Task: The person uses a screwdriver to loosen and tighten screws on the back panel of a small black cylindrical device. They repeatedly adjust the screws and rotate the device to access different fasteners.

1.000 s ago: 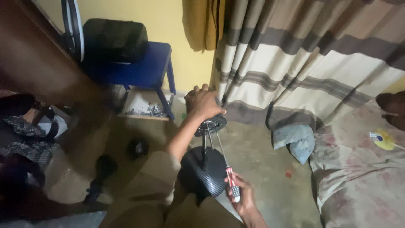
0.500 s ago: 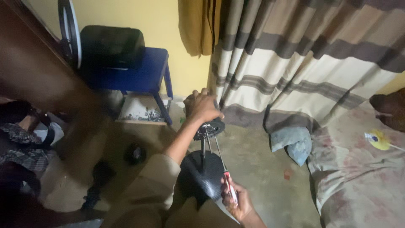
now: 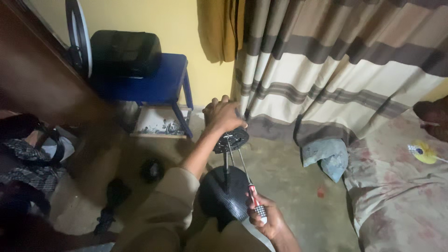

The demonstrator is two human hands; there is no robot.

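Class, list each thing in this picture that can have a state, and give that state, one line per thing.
Left hand: closed over the round black part.
Round black part: held up, on top of a thin rod.
Right hand: gripping the screwdriver handle.
Screwdriver: tilted, tip up toward the round part.
Black dome: resting low, rod rising from it.
Curtain: drawn, hanging to the floor.
Blue chair: upright, black bag on it.

Left hand (image 3: 225, 116) covered top of round base (image 3: 231, 139); what lay beneath not visible. Screwdriver (image 3: 246, 179) tip too small to make out. Right hand (image 3: 268, 220) cut off at bottom edge. Left foreground (image 3: 32, 84) blurred, unidentifiable.
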